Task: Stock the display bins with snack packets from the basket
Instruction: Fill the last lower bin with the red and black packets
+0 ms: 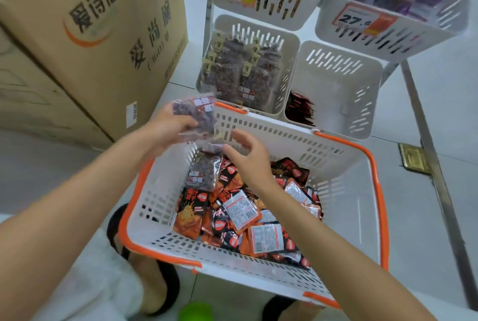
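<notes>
Left hand: the left hand [168, 126] was raised over the basket's far left corner, its fingers and thumb curled round a clear packet of dark red snacks [199, 113], which was blurred.
Right hand: the right hand [248, 157] hovered just beside and below that packet, palm down, fingers apart and loosely bent, gripping nothing; whether a fingertip touched the packet could not be told.
Basket: the white basket [336, 165] with orange handles sat on the floor in front of the person, holding a heap of orange-and-black packets [191, 214] and a second clear packet [204, 176] leaning at its left wall.
Lower left bin: the lower left bin [292, 46] stood just behind the basket, stocked with upright clear packets of the same kind.
Lower right bin: the lower right bin [336, 88] beside it held only a few red-and-black packets in its near left corner.
Upper bins: two white upper bins [284, 18] above carried price tags and other snacks.
Room: a large cardboard box [90, 36] stood to the left on the pale tiled floor [426, 217].
</notes>
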`<action>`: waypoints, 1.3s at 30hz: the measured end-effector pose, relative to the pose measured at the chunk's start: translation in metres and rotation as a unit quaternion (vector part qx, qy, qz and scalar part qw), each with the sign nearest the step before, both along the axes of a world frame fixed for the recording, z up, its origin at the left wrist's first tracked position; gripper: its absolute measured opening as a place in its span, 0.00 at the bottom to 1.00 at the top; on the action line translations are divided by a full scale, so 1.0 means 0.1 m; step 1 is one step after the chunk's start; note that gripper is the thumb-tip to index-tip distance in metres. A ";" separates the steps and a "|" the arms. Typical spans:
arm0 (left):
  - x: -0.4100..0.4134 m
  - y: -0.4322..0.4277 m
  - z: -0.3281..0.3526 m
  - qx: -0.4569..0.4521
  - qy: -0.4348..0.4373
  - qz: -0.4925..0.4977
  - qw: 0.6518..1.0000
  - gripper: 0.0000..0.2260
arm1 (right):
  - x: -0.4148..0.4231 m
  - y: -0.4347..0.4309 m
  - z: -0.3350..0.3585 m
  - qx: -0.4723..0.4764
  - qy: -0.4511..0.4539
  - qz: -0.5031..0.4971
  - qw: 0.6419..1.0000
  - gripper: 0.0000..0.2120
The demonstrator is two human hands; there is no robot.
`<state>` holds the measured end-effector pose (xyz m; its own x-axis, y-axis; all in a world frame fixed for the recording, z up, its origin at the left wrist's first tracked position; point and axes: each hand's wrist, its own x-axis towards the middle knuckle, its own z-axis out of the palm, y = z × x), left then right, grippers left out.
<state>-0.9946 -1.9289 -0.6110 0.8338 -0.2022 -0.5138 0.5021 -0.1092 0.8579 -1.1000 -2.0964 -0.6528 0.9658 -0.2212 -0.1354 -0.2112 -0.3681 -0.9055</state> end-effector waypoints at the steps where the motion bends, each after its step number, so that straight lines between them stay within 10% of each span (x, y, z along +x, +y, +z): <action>1: 0.07 0.13 0.01 -0.011 0.001 0.009 1.000 0.17 | 0.06 0.00 -0.13 -0.001 0.048 -0.019 0.999 0.24; 7: 0.05 0.49 -0.08 0.016 -0.022 -0.038 0.999 0.23 | 0.32 0.34 -1.02 -0.178 0.268 0.051 0.946 0.45; 21: 0.01 0.24 -0.05 -0.086 -0.015 -0.002 0.996 0.09 | 0.04 -0.69 0.36 0.128 -0.046 -0.057 0.989 0.22; 23: -0.04 0.06 0.03 -0.092 -0.003 -0.048 0.995 0.22 | 0.09 -0.68 0.54 0.203 -0.053 -0.041 0.977 0.22; 32: -0.08 -0.54 0.11 -0.242 0.009 -0.058 0.968 0.17 | 0.08 -0.56 0.44 0.111 -0.013 -0.079 0.991 0.21; 37: 0.03 -0.55 0.12 -0.407 0.125 0.054 0.903 0.15 | 0.05 -0.72 0.32 0.394 0.068 -0.126 0.908 0.25; 39: -0.02 -0.57 0.11 -0.353 0.102 -0.027 0.930 0.17 | 0.06 -0.71 0.33 0.497 0.049 -0.102 0.860 0.20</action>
